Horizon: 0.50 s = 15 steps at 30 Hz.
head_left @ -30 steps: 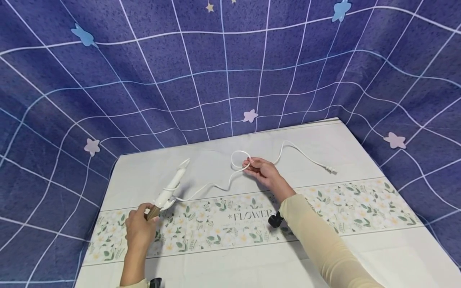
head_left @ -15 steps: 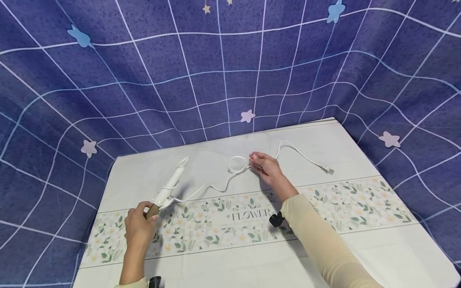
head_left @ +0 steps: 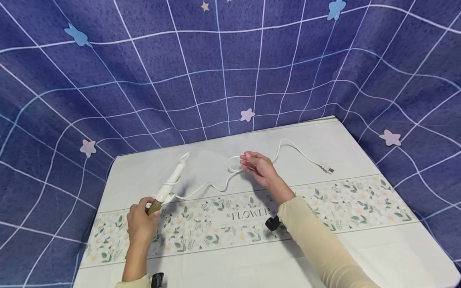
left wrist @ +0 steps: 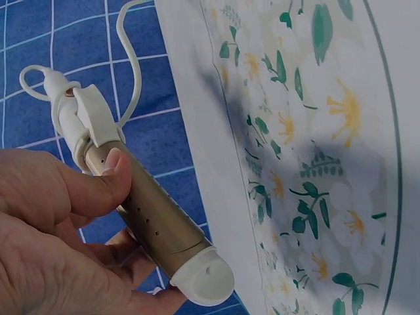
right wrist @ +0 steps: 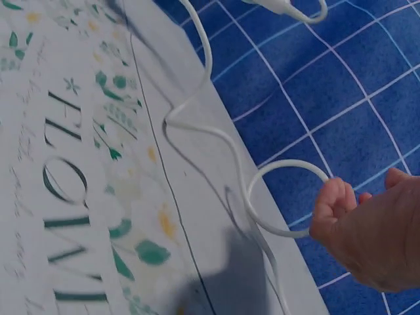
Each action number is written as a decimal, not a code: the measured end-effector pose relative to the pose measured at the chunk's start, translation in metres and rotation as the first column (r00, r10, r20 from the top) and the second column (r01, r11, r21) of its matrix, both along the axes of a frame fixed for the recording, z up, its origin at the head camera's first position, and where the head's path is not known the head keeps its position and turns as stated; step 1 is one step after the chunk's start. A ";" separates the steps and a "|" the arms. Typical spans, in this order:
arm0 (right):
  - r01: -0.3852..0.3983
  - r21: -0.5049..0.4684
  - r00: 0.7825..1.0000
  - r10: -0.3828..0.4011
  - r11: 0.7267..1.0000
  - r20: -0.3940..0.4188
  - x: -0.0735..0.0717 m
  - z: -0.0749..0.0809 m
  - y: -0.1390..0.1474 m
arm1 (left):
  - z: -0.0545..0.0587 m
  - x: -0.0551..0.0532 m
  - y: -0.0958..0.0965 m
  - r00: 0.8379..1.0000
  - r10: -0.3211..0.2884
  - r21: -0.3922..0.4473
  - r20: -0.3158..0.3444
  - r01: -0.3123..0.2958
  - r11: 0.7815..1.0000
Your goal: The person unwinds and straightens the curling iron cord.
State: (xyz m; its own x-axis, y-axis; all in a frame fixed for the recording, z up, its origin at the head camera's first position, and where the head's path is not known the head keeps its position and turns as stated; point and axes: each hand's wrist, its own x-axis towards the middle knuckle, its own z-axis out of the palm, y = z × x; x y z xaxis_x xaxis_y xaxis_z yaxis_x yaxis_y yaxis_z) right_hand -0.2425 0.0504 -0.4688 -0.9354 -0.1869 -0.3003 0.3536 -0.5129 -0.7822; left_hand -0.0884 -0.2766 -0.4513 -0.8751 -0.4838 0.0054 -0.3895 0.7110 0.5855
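My left hand (head_left: 142,222) grips a curling iron by its gold-brown barrel, with the white handle (head_left: 174,176) angled up and away. In the left wrist view, the thumb lies along the barrel (left wrist: 157,223), which has small holes and a white end cap (left wrist: 207,279). A white clip piece (left wrist: 98,115) sits at the handle, and cord is wound round the handle. From there the white cord (head_left: 217,187) runs to my right hand (head_left: 261,170). Its curled fingers hold the cord at a small loop (right wrist: 289,164), partly hidden by the hand.
Beyond the right hand the cord curves over the table to a two-pin plug (head_left: 327,169). The white tabletop (head_left: 389,256) has a floral band marked FLOWER (head_left: 250,215). A blue grid-patterned curtain (head_left: 201,80) with stars stands behind and at both sides.
My right hand drew back from the cord loop, then moved left to it again. The loop dropped slightly. The left hand keeps its grip, with the curling iron raised a little.
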 end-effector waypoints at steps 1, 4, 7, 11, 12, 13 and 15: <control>-0.020 -0.015 1.000 0.020 1.000 0.002 0.001 -0.001 -0.002 | 0.001 -0.001 0.001 1.000 -0.003 0.003 -0.006 0.003 1.000; -0.070 -0.060 0.997 0.071 0.996 0.011 0.004 -0.004 -0.009 | 0.005 -0.002 0.004 1.000 -0.014 0.005 -0.025 0.014 1.000; -0.115 -0.087 0.993 0.117 0.990 0.016 0.007 -0.007 -0.016 | 0.008 -0.003 0.007 0.999 -0.026 0.008 -0.039 0.026 1.000; -0.172 -0.106 0.984 0.175 0.979 0.017 0.012 -0.011 -0.025 | 0.011 -0.005 0.010 0.998 -0.021 0.012 -0.056 0.022 1.000; -0.187 -0.110 0.982 0.190 0.976 0.017 0.013 -0.012 -0.028 | 0.011 -0.005 0.011 0.998 -0.019 0.013 -0.063 0.020 1.000; -0.204 -0.108 0.978 0.206 0.973 0.012 0.014 -0.013 -0.030 | 0.011 -0.005 0.012 0.998 -0.018 0.011 -0.068 0.019 1.000; -0.237 -0.101 0.971 0.238 0.966 0.002 0.016 -0.016 -0.034 | 0.011 -0.005 0.014 0.997 -0.016 0.003 -0.076 0.017 1.000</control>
State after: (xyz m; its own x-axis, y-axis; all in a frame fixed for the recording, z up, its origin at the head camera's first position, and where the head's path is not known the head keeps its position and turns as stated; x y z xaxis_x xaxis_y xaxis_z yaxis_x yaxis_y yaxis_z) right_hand -0.2263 0.0162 -0.4843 -0.8564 -0.4329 -0.2813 0.4850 -0.4879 -0.7257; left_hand -0.0935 -0.2626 -0.4404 -0.8801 -0.4695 0.0707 -0.3318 0.7146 0.6158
